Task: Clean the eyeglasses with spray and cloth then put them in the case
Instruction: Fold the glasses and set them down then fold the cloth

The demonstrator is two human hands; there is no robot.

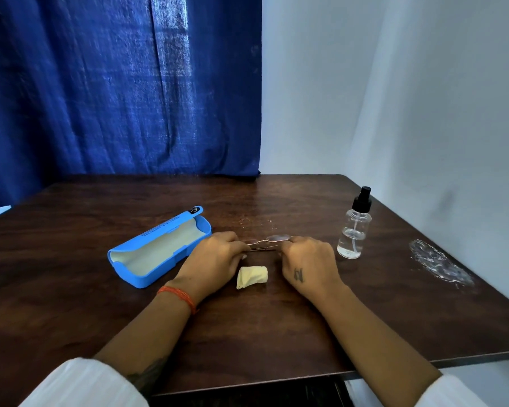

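Thin-framed eyeglasses (272,240) lie low over the dark wooden table (247,333), held at both ends. My left hand (215,259) grips the left end and my right hand (307,261) grips the right end; the fingers hide the outer parts of the frame. A crumpled pale yellow cloth (252,277) lies on the table just in front of the glasses, between my wrists. The blue case (159,248) lies open to the left of my left hand, its cream lining showing. A clear spray bottle (354,227) with a black nozzle stands upright to the right of my right hand.
A whitish smear (440,264) marks the table near its right edge. A blue curtain (115,83) hangs behind the table's far edge and a pale wall (394,98) runs along the right side. The near edge lies below my forearms.
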